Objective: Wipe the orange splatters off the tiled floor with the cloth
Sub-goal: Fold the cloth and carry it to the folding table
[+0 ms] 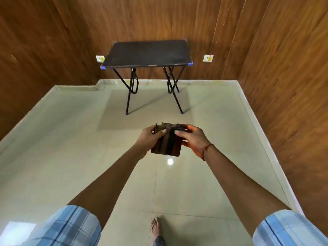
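the folded cloth [167, 143] at frame centre looks light and limp; left hand [148, 139] and right hand [192, 140] pinch its upper edge, a sound hold.

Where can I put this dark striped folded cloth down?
Free: the black folding table's top, against the brown wood-panelled wall, and the pale tiled floor between the table's legs and your bare foot. Crowded only at the cloth, gripped by left hand and right hand.

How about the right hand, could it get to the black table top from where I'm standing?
Probably not without stepping forward. The right hand grips the folded cloth together with the left hand, and the table stands well beyond it, with tiled floor between. Nothing blocks the way.
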The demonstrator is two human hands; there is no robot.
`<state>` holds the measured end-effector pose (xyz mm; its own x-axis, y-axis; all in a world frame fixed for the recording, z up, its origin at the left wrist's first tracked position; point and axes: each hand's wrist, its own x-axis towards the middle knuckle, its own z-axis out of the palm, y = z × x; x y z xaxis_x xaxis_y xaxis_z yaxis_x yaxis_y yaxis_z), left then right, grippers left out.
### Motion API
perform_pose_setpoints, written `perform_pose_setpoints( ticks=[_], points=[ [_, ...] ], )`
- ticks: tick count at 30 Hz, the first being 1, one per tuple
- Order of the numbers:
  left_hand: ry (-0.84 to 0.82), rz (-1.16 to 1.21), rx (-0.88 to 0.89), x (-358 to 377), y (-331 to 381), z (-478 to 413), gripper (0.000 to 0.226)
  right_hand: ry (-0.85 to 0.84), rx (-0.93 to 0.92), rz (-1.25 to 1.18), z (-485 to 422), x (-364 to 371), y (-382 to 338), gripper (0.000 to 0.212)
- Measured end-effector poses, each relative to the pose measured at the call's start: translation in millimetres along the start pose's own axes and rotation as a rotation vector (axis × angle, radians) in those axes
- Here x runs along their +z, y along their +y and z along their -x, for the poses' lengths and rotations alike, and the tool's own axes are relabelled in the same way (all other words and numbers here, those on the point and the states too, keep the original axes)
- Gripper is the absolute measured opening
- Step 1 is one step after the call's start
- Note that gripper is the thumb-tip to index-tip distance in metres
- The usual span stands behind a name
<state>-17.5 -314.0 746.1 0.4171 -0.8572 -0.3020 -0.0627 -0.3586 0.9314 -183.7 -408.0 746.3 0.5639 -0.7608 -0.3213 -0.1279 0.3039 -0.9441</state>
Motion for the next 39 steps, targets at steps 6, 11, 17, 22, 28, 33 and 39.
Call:
perform_pose_setpoints(
  ticks=[6, 11, 17, 22, 28, 33, 39],
  points=[
    [0.021, 0.116, 0.055, 0.4, 48.4, 66.3, 0.027, 0.032, -0.147, 0.010, 57.1, 0.3, -47.8, 0.024],
    [0.116, 0.268, 0.112, -14.9, 88.2, 93.5, 0.026, 0.031, -0.238, 0.125, 80.6, 23.1, -77.4, 0.024],
    [0.154, 0.537, 0.022, -37.7, 111.3, 105.3, 0.025, 0.203, -0.442, 0.432, 88.9, 64.0, -104.7, 0.072],
    [0.231, 0.725, 0.019, -82.2, 111.0, 104.4, 0.035, -0.169, -0.512, 0.528, 100.5, 102.9, -112.4, 0.059],
    [0.202, 0.686, 0.116, -141.1, 102.3, 107.3, 0.038, -0.044, -0.411, 0.173, 80.3, 155.7, -120.8, 0.013],
    [0.083, 0.501, 0.057, -189.9, 85.5, 114.3, 0.044, 0.085, -0.310, -0.103, 61.4, 200.2, -133.3, 0.016],
    [-0.123, 0.081, 0.057, -231.6, 56.2, 96.3, 0.062, 0.011, -0.174, -0.056, 41.1, 230.8, -139.3, 0.022]
  ],
)
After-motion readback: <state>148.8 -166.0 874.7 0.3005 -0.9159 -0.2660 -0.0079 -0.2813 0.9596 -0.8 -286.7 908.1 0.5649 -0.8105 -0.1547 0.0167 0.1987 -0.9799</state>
